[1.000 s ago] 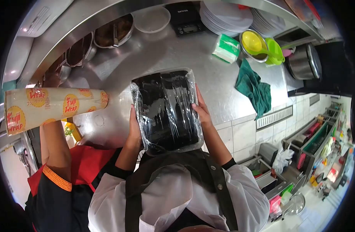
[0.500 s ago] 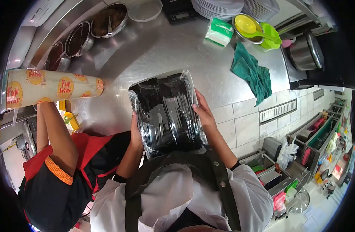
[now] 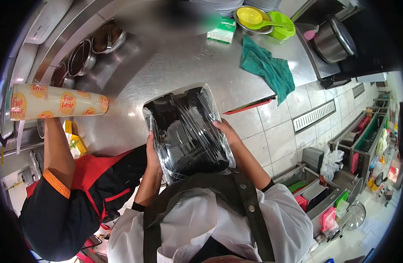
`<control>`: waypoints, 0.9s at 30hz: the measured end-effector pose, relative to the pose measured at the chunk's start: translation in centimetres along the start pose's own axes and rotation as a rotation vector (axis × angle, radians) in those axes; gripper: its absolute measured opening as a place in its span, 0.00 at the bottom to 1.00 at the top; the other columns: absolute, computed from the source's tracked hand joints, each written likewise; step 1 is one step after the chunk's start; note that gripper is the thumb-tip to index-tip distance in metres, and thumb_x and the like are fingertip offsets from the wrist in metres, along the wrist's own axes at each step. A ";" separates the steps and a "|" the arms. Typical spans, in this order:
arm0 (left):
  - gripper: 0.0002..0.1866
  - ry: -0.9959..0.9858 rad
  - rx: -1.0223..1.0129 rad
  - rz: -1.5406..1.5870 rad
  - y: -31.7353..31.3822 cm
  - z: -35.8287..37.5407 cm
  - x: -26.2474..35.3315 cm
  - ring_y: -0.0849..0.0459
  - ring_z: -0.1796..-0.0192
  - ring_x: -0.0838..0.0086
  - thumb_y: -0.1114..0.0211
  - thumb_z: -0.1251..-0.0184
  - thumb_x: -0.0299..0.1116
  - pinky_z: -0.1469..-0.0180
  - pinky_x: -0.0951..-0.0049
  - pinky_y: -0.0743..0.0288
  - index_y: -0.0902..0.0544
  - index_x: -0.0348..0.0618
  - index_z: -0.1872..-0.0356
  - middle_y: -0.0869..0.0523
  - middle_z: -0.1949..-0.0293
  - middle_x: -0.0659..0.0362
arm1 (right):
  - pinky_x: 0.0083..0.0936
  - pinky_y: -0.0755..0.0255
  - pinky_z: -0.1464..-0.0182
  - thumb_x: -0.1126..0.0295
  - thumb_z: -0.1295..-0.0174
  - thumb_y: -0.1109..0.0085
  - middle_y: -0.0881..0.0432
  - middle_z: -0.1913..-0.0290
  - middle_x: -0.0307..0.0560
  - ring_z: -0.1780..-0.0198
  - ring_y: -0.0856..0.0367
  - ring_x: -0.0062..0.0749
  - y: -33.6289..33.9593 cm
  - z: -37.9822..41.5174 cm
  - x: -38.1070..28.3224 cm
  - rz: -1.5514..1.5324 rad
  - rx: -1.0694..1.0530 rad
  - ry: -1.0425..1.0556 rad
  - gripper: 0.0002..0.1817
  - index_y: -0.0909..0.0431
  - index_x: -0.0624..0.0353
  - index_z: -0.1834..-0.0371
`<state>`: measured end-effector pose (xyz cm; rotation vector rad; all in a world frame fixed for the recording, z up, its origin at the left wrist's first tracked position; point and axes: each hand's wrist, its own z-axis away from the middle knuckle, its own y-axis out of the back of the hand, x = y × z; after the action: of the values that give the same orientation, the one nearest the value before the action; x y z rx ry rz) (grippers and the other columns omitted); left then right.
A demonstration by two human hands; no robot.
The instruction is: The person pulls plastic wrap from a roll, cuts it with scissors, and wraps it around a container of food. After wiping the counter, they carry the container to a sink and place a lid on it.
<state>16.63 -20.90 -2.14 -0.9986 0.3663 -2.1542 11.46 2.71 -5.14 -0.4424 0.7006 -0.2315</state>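
Note:
A rectangular container wrapped in clear cling film (image 3: 186, 131) is held in front of my chest, over the table's near edge. Its inside looks black and glossy through the creased film. My left hand (image 3: 152, 151) grips the left side, fingers going under it. On the opposite side, my right hand (image 3: 228, 133) has its thumb on the rim, the other fingers partly hidden beneath. To the left, a large roll of cling film (image 3: 61, 102) printed "Fuji Wrap" is held by a co-worker's arm (image 3: 57, 144).
Metal bowls (image 3: 81, 57) line the back left of the steel table (image 3: 175, 59). A green cloth (image 3: 268, 65) hangs over its right edge, near a tissue pack (image 3: 222, 30) and yellow ladle (image 3: 249, 16). The co-worker (image 3: 57, 215) stands close on my left. Sinks (image 3: 304, 188) are at right.
The view has turned slightly, shifting the table things up and left. The wrapped container tilts a little differently in my hands. A red edge now shows beside the table, past my right hand.

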 end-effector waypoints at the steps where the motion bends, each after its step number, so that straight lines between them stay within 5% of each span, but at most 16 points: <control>1: 0.29 0.012 0.005 -0.033 0.0 0.0 -0.1 0.23 0.50 0.64 0.56 0.34 0.54 0.46 0.66 0.31 0.31 0.38 0.45 0.23 0.51 0.51 | 0.29 0.33 0.48 0.55 0.50 0.41 0.31 0.47 0.58 0.48 0.28 0.39 0.5 0.6 0.3 -0.030 -0.011 0.017 0.41 0.46 0.69 0.38; 12: 0.27 0.282 -0.450 -0.216 -13.6 -1.4 -5.3 0.27 0.45 0.63 0.57 0.32 0.49 0.40 0.67 0.37 0.35 0.37 0.41 0.26 0.46 0.51 | 0.28 0.38 0.45 0.59 0.49 0.46 0.31 0.49 0.53 0.47 0.32 0.36 7.7 14.5 -0.3 -0.344 0.306 0.471 0.33 0.42 0.64 0.41; 17: 0.25 0.516 -0.719 -0.371 -21.0 -1.9 -13.1 0.25 0.47 0.66 0.56 0.32 0.46 0.42 0.69 0.36 0.31 0.37 0.44 0.23 0.49 0.53 | 0.30 0.38 0.46 0.57 0.50 0.45 0.31 0.49 0.52 0.47 0.32 0.36 14.4 20.9 3.6 -0.475 0.564 0.742 0.34 0.42 0.62 0.41; 22: 0.23 0.549 -0.825 -0.600 -30.0 1.3 -23.2 0.23 0.50 0.65 0.54 0.33 0.45 0.44 0.67 0.33 0.30 0.38 0.46 0.22 0.52 0.53 | 0.31 0.32 0.49 0.56 0.50 0.45 0.31 0.49 0.52 0.49 0.29 0.34 20.7 28.5 4.1 -0.624 0.696 0.944 0.35 0.44 0.61 0.41; 27: 0.22 0.744 -0.934 -0.592 -37.7 1.6 -31.5 0.23 0.51 0.66 0.53 0.34 0.45 0.44 0.67 0.33 0.27 0.39 0.48 0.21 0.53 0.54 | 0.30 0.35 0.47 0.57 0.49 0.46 0.32 0.48 0.52 0.48 0.31 0.35 27.1 33.8 1.0 -0.650 0.867 0.928 0.34 0.44 0.61 0.41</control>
<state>13.05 28.02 1.28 -0.7445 1.7295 -2.9120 36.24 36.90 4.54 0.3384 1.2434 -1.3529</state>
